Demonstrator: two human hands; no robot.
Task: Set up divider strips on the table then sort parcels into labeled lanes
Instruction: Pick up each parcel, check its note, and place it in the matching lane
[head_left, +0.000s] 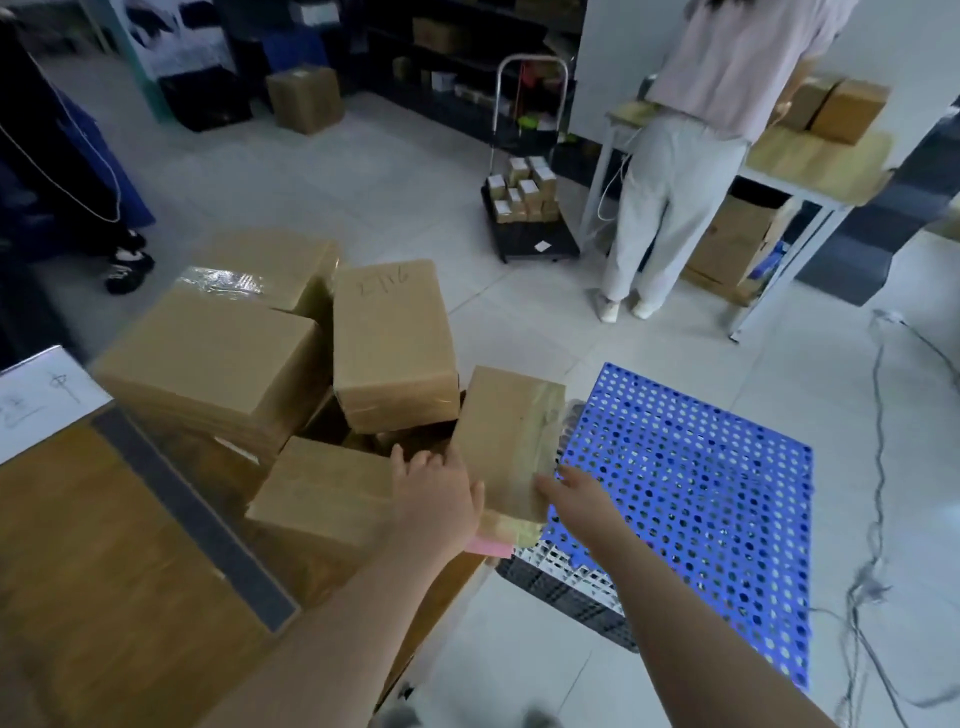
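head view, item list.

- parcel (506, 441): flat brown carton with taped edges, lower centre of the frame. it is tilted and raised, between the heap of boxes and the blue panel, with its far end overlapping the panel's left edge.
- left grip (436, 499): on the parcel's near left edge, thumb on the top face, fingers curled round the side.
- right grip (576, 499): on the parcel's near right corner, thumb on the face, fingers hidden below it. the parcel is pinched between the two.
- tabletop (104, 597): brown wood, lower left.
- strip (197, 519): dark grey band lying flat across the tabletop on a diagonal.
- label (41, 400): white sheet with handwriting, left edge, touching the strip's far end.
- boxes (208, 364): several brown cartons heaped at centre left, beyond the strip; one has writing on its top.
- panel (701, 509): blue perforated sheet, right of centre, lying over a dark crate (561, 587).
- pink slip (488, 545): just under the parcel's near end.
- second person (691, 156): upper right, back turned, standing at another table that carries cartons.
- trolley (524, 208): upper centre, loaded with small boxes.
- cables (878, 467): on the floor along the right edge.
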